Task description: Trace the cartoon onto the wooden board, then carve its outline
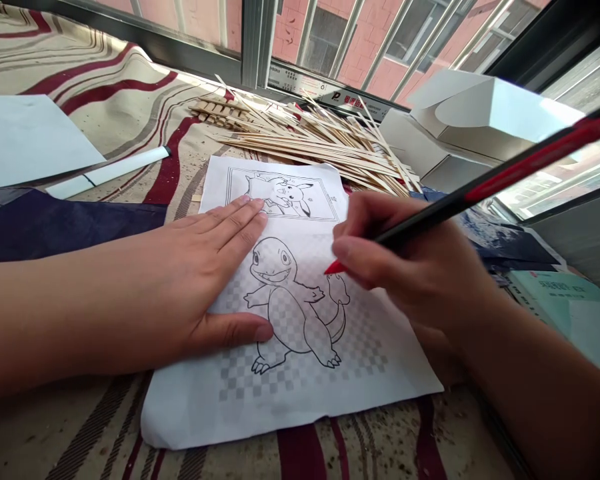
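Note:
A white sheet (290, 393) printed with a cartoon lizard outline (293, 307) lies on the striped cloth. My left hand (200, 273) rests flat on the sheet's left side, fingers stretched out and thumb beside the drawing. My right hand (420, 267) is closed around a red and black pen (480, 183). The pen's red tip touches the paper by the figure's raised arm and tail. A smaller framed cartoon picture (285, 193) sits at the top of the sheet.
A heap of thin bamboo sticks (320, 137) lies behind the sheet under the window. White folded boxes (460, 113) stand at back right, a teal book (570, 307) at right. Dark blue paper (65, 223) and a white sheet (25, 137) lie at left.

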### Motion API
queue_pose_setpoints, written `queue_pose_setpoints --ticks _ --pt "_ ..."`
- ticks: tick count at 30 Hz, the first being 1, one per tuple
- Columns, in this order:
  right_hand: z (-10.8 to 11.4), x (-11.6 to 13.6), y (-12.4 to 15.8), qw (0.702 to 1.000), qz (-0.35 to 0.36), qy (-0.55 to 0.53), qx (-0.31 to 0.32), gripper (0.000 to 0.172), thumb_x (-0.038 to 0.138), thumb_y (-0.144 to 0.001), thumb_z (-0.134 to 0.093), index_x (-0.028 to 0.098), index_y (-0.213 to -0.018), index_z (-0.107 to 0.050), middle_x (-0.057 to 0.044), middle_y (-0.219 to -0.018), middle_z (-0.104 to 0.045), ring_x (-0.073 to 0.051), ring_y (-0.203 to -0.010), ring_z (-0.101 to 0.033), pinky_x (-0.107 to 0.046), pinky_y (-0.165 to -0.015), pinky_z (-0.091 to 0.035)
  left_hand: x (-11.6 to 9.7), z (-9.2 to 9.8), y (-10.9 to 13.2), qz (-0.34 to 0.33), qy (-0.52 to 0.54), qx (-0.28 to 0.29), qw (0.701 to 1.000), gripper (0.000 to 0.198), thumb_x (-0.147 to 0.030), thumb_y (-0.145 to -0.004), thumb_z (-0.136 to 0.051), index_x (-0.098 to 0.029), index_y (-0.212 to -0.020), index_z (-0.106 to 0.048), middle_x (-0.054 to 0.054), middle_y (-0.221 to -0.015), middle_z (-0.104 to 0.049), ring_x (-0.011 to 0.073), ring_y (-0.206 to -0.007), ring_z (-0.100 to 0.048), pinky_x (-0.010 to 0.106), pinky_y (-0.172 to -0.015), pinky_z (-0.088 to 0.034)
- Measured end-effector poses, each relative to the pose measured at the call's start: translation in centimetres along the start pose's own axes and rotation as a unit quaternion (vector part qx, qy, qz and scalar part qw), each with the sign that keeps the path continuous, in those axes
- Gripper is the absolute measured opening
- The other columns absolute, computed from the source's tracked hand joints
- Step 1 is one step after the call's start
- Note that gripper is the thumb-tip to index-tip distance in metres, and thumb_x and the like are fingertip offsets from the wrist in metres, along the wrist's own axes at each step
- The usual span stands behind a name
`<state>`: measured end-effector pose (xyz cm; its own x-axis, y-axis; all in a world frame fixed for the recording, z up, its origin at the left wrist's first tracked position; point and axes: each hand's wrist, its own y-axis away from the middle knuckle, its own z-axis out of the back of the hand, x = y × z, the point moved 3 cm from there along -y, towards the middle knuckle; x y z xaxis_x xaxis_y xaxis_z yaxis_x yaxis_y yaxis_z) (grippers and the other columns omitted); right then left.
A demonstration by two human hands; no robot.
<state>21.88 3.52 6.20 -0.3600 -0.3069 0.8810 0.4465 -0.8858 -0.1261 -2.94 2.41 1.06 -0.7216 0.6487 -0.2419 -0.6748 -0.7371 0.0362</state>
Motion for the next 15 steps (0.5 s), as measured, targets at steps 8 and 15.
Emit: queue_pose_setpoints --ticks 8,15 --pt "0.7 1.1 2.6 0.998 0.014 -0.053 -0.011 0.018 0.013 -0.082 -0.087 0.024 -0.087 -0.073 0.001 -0.079 -0.071 -0.011 -0.068 -0.064 -0.024 -0.057 -0.05 -0.4 0.1 -0.5 0.007 -0.015 -0.005 1.0 0.117 -0.094 -0.093 -0.031 -0.013 -0.176 -0.019 0.016 -0.185 -0.013 0.0432 -0.169 -0.023 0.056 -0.138 -0.023" --pt "-1.3 -0.3 2.1 0.998 -0.014 0.059 0.006 0.021 0.021 -0.085 -0.08 0.021 -0.074 -0.062 0.003 -0.065 -0.065 -0.01 -0.059 -0.056 -0.023 -0.052 -0.045 0.3 -0.4 -0.1 0.004 -0.01 -0.018 1.0 0.116 -0.094 -0.092 -0.037 -0.019 -0.177 -0.018 0.012 -0.186 -0.013 0.0461 -0.168 -0.026 0.058 -0.138 -0.025"
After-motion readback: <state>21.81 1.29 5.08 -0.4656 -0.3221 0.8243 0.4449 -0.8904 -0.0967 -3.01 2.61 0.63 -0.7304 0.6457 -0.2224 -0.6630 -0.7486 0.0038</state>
